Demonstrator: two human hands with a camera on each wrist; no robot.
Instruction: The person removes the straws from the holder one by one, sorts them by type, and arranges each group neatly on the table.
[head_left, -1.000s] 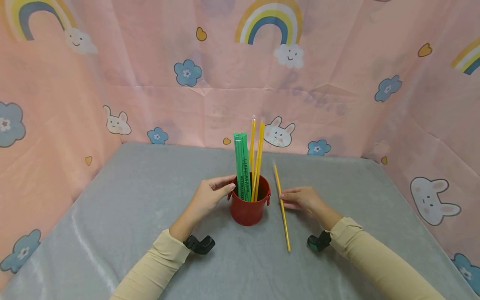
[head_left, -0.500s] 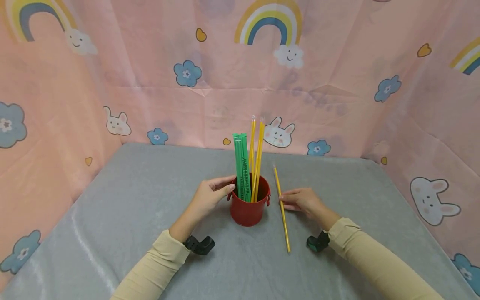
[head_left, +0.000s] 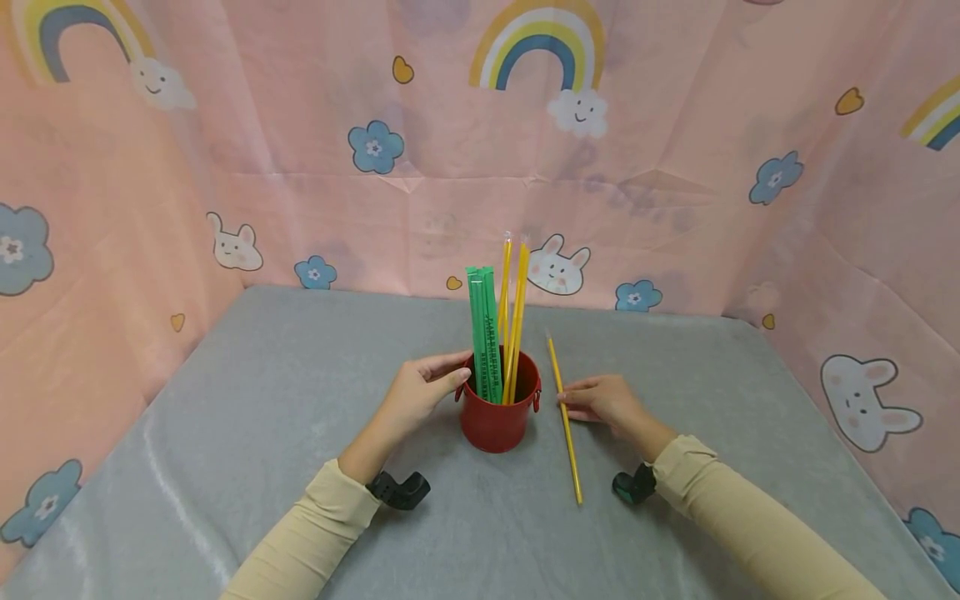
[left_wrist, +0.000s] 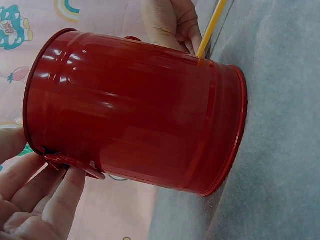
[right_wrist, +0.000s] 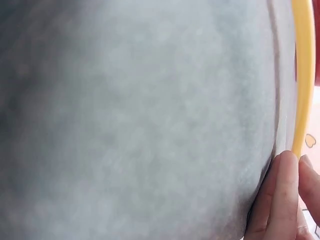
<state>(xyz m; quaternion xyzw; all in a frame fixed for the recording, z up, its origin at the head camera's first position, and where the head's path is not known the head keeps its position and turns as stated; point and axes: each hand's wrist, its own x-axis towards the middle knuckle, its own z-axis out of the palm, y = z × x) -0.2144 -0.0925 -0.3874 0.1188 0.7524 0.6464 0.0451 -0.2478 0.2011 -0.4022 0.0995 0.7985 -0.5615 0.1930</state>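
Observation:
A red metal bucket (head_left: 492, 429) with small side handles stands upright on the grey cloth. Inside it lean several green-wrapped sticks (head_left: 482, 333), printed with dark lettering, and several yellow straws (head_left: 519, 308) in clear wrappers. My left hand (head_left: 412, 396) holds the bucket's left rim; in the left wrist view its fingers (left_wrist: 65, 200) lie against the side handle. Right of the bucket, my right hand (head_left: 609, 402) pinches a single yellow straw (head_left: 569, 450) near its middle. That straw slants, apart from the bucket, its lower end towards me. The right wrist view shows thumb and fingers (right_wrist: 284, 195) meeting on it.
Grey plush cloth (head_left: 300, 350) covers the table. A pink patterned curtain (head_left: 315, 100) encloses the back and both sides. Dark camera mounts (head_left: 401, 490) sit below both wrists.
My right hand and forearm have shifted very slightly left, and the straw's upper end sits a little lower. The left hand and the bucket stay put.

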